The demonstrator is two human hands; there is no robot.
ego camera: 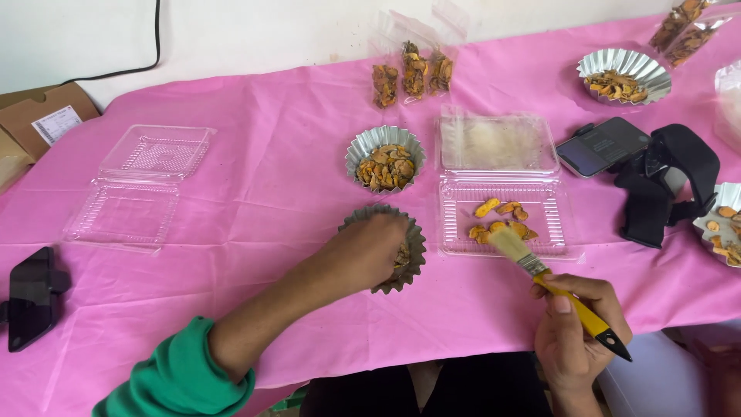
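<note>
dried orange slices in a dark fluted foil cup, near the front edge of the worktop with its pink cloth, mostly hidden under the left hand. left fingers reaching down into the cup, curled over the slices; cannot tell if pinching one or only touching, since hidden by the back of the hand. right hand just off the front edge, fingers pressed together around the yellow handle of a brush, bristles pointing to the clear clamshell box and resting at its front rim, just beside a few slices lying inside. second foil cup full of slices behind the dark one, three small clear bags of slices further back. empty clamshell box well apart on the left, phone and black strap on the right.

possible trouble, as a judgement: cup is light and thin, so could tip or slide toward the edge if pushed by the left hand. slices look brittle, could break under a hard pinch. brush close to the box rim, could flick slices out or shift the light box if swept too strongly. green sleeve near the cloth edge, could drag the cloth.
</note>
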